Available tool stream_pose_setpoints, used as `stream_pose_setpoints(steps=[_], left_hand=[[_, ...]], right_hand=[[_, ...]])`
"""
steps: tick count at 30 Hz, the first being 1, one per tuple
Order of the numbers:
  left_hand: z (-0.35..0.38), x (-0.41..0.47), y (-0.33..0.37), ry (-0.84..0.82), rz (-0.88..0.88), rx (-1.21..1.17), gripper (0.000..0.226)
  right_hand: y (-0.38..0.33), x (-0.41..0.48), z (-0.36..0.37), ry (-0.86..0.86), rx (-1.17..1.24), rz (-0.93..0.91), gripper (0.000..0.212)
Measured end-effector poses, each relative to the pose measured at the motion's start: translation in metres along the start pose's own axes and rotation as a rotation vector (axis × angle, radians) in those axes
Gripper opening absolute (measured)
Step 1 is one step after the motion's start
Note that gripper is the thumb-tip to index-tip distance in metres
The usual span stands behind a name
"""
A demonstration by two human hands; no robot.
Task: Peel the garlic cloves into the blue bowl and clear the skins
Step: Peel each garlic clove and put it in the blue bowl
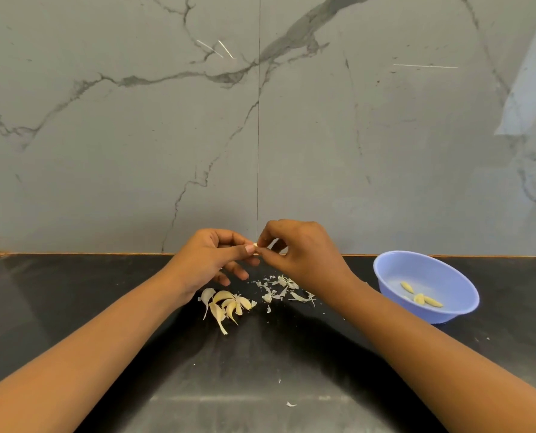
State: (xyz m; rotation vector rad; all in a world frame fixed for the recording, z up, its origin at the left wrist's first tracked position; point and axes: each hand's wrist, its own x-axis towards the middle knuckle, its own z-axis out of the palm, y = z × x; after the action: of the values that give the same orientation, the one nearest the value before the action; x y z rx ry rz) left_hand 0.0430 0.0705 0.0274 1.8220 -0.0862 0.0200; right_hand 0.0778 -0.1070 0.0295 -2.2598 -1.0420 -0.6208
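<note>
Left hand: the left hand (210, 260) is raised above the counter, well to the left of the blue bowl (447, 317); thumb and forefinger are closed on a small garlic clove (255, 244), and the other fingers hang loosely curled below.
Right hand: the right hand (301, 254) meets the left, nearer the blue bowl; its thumb and fingertips pinch the same clove from the other end, fingers bent inward.
Held clove: only a pale tip shows between the two thumbs, higher than the bowl's rim and left of it; whether skin is on it, I cannot tell.
Blue bowl: it stands upright on the black countertop (104, 307), to the right of both hands, touched by neither.
Bowl contents: three yellowish peeled cloves (422, 299) lie on its bottom, close together.
Unpeeled cloves: a small heap (227, 304) lies on the counter well left of the bowl, under the left wrist.
Skins: torn white garlic skins (279, 289) are scattered between that heap and the bowl, below the right hand.
Stray flakes: a few small bits (290, 404) lie nearer the person than the bowl.
Wall: grey veined marble (135, 120) rises behind the bowl.
</note>
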Motion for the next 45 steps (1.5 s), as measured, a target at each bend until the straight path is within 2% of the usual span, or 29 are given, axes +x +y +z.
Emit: stream_pose_setpoints(steps=[6,8,12,15,17,20,22,24,26,29,32,36,39,40,43,45], left_hand=[[-0.001,0.002,-0.002,0.027,0.062,0.053,0.01],[-0.002,0.002,-0.003,0.013,0.076,0.108,0.01],[-0.007,0.008,-0.009,0.101,0.188,0.451,0.01],[-0.013,0.01,-0.011,0.169,0.201,0.541,0.01],[-0.016,0.012,-0.012,0.163,0.164,0.693,0.012],[-0.018,0.012,-0.014,0.106,0.109,0.965,0.016],[-0.017,0.013,-0.014,0.076,0.09,1.027,0.019],[-0.018,0.013,-0.013,0.061,0.09,1.087,0.022],[-0.017,0.013,-0.012,0.028,0.093,1.123,0.025],[-0.018,0.014,-0.012,-0.017,0.078,1.104,0.026],[-0.017,0.015,-0.013,-0.021,0.092,1.119,0.027],[-0.017,0.016,-0.013,-0.043,0.096,1.096,0.029],[-0.017,0.016,-0.012,-0.037,0.104,1.113,0.029],[-0.016,0.016,-0.012,-0.037,0.106,1.112,0.029],[-0.017,0.016,-0.013,-0.036,0.109,1.087,0.028],[-0.017,0.016,-0.014,-0.027,0.117,1.1,0.028]], right_hand=[[0.002,0.0,-0.001,-0.086,0.447,0.307,0.009],[0.003,0.0,0.0,-0.125,0.473,0.344,0.009],[0.008,0.008,-0.004,-0.178,0.247,0.327,0.01],[0.009,0.018,-0.005,-0.31,0.029,0.256,0.014],[0.001,0.026,-0.007,-0.4,-0.114,0.176,0.016],[-0.007,0.04,-0.016,-0.376,-0.237,0.106,0.019],[-0.004,0.039,-0.012,-0.346,-0.3,0.074,0.019],[-0.007,0.03,0.003,-0.445,-0.382,0.048,0.021],[-0.007,0.027,0.008,-0.477,-0.422,0.041,0.021],[-0.001,0.032,0.005,-0.358,-0.395,0.065,0.022],[-0.006,0.028,0.007,-0.514,-0.441,0.033,0.02],[0.001,0.04,-0.01,-0.412,-0.4,0.069,0.02],[-0.005,0.036,-0.004,-0.613,-0.492,-0.006,0.019],[-0.006,0.036,-0.002,-0.625,-0.493,-0.014,0.018],[0.001,0.041,-0.004,-0.509,-0.456,0.019,0.019],[0.0,0.038,0.005,-0.568,-0.472,0.013,0.02]])
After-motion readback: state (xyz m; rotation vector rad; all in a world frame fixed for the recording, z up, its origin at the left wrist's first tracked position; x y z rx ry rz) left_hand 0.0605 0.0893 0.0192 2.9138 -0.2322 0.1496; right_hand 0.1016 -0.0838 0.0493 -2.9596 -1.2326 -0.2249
